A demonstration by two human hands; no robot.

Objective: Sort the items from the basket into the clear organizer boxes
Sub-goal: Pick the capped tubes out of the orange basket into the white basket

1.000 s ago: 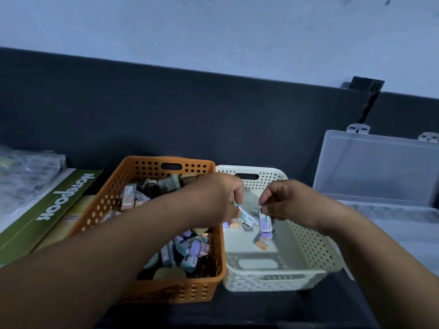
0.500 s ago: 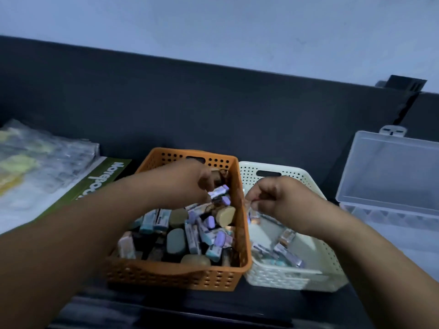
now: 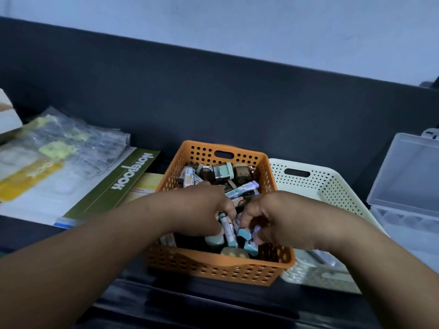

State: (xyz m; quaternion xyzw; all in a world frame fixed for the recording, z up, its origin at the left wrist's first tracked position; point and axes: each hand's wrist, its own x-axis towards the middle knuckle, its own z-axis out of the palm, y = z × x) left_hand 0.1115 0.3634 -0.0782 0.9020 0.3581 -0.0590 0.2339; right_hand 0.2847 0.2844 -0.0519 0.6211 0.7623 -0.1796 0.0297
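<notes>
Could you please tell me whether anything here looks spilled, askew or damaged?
Nothing looks spilled or damaged. The small items lie jumbled but inside the orange basket, with the left hand and right hand among them. Only the clear plastic packets on the left sit fanned and askew over the green notebook.

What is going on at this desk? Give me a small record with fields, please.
Hands: left hand and right hand both in the orange basket, fingers curled among small items; grip unclear
Orange basket: heaped with small items
White basket: right beside it, few items inside
Clear organizer box: far right, lid open
Notebook: left of baskets
</notes>
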